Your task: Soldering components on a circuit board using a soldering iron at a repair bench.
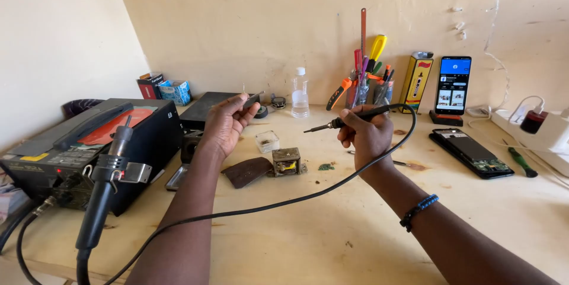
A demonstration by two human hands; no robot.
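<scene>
Soldering iron (349,120) gripped pen-style in right hand (366,134), tip aimed left toward tweezers (253,98) pinched in raised left hand (228,122), above worktop (332,231).

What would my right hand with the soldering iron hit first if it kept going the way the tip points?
The right hand aims the soldering iron leftward at the left hand, which holds tweezers. That hand probably comes first, though depth is unclear.

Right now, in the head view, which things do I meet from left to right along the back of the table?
Small red box → blue box → clear plastic bottle → cup of tools → yellow box → upright phone → white power strip.
</scene>
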